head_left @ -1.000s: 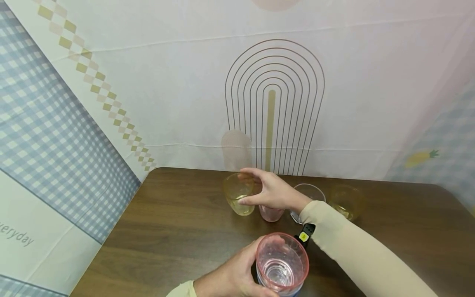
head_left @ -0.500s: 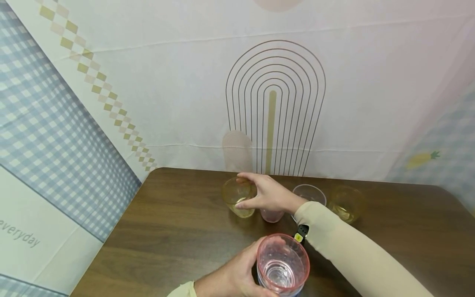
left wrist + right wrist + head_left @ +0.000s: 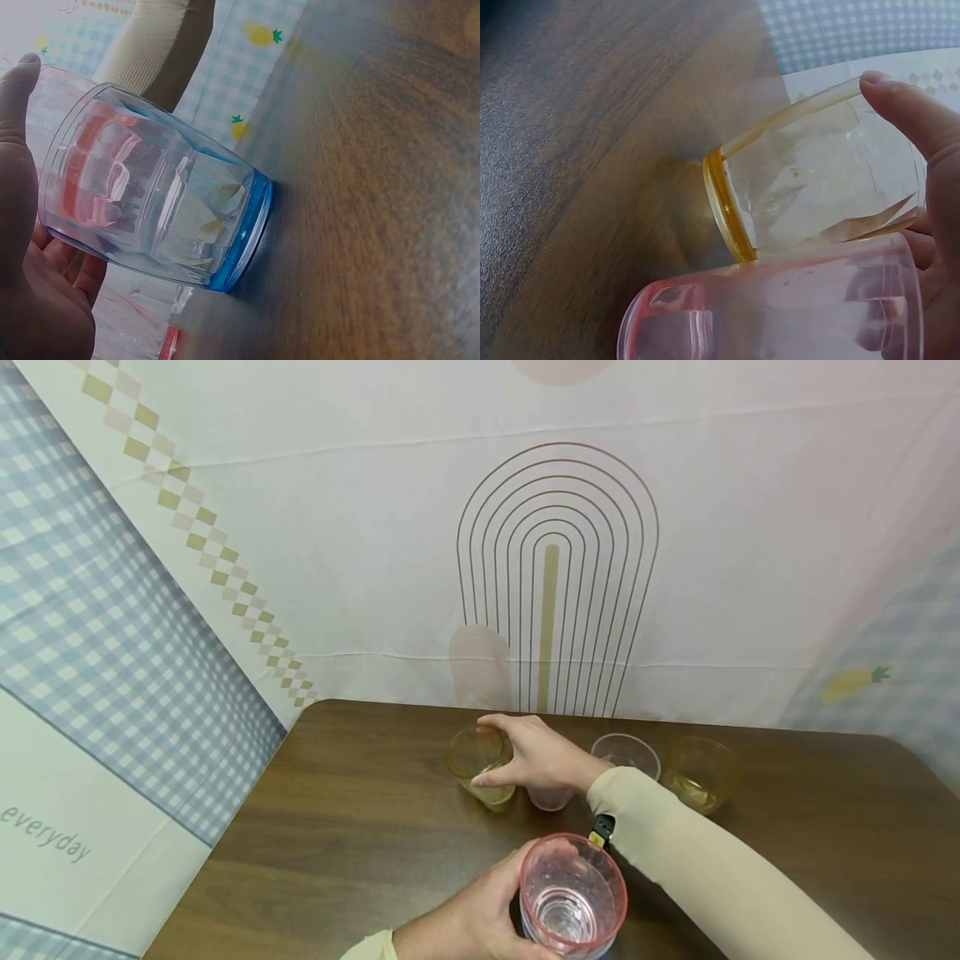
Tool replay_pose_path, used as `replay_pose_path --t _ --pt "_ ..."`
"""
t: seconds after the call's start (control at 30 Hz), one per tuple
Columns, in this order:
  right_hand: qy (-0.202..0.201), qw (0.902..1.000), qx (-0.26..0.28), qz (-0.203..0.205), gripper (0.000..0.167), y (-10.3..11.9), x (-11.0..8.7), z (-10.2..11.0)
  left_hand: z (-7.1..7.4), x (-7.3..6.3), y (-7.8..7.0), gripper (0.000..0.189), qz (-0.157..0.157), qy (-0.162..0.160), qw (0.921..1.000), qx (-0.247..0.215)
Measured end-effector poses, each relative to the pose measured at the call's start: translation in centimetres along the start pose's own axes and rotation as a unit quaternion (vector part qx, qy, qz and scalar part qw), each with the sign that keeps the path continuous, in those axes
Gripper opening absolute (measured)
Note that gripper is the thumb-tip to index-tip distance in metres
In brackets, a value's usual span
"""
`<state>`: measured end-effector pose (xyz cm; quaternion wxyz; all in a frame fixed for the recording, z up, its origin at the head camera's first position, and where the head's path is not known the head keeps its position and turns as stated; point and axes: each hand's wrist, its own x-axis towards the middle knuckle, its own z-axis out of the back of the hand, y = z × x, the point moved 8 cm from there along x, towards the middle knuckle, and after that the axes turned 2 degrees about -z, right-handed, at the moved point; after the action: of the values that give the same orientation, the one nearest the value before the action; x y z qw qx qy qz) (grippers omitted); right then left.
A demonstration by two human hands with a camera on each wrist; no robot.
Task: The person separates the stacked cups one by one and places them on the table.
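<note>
My left hand [image 3: 483, 902] holds a stack of clear tumblers at the table's front. A pink-rimmed cup [image 3: 568, 893] sits on top, nested in a blue-based cup [image 3: 244, 232] whose base is close over the table in the left wrist view. Farther back, my right hand [image 3: 536, 752] grips a yellow cup [image 3: 467, 762], thumb on one side and fingers on the other. Its amber base [image 3: 731, 210] is near the tabletop in the right wrist view. A separate pink cup [image 3: 772, 307] stands beside it, partly hidden by my right hand in the head view.
Beyond my right wrist, a clear cup [image 3: 626, 747] and another yellow cup [image 3: 699, 777] stand near the table's back edge. The wooden table [image 3: 337, 835] meets a patterned cloth backdrop [image 3: 375, 568]. My right sleeve [image 3: 712, 868] crosses the table's right half.
My right hand has shifted slightly down and left in the head view, and the yellow cup has come a little nearer. The left hand and its stack stay almost still.
</note>
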<state>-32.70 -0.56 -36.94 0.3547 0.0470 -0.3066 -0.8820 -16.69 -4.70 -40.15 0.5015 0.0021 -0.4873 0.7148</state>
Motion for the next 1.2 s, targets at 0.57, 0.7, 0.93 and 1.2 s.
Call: replay_pose_path --t 0.57,0.7,0.93,1.2 --pt "0.021 0.9993 -0.024 -0.022 0.090 -0.2 -0.1 0.1 0.0 0.3 -0.1 0.095 0.002 0.001 1.0000 0.006" --pt "0.032 0.9985 -0.037 -0.026 0.091 -0.4 -0.2 0.0 0.0 0.1 0.0 0.094 0.009 -0.001 0.9999 -0.011" --pt "0.039 0.9977 -0.051 -0.023 0.091 -0.5 -0.3 -0.1 -0.1 0.1 -0.2 0.096 -0.010 -0.006 0.9999 -0.010" --pt "0.021 0.9986 -0.047 -0.012 0.090 0.4 -1.2 1.0 -0.1 0.0 -0.3 0.093 0.005 0.002 0.9998 -0.018"
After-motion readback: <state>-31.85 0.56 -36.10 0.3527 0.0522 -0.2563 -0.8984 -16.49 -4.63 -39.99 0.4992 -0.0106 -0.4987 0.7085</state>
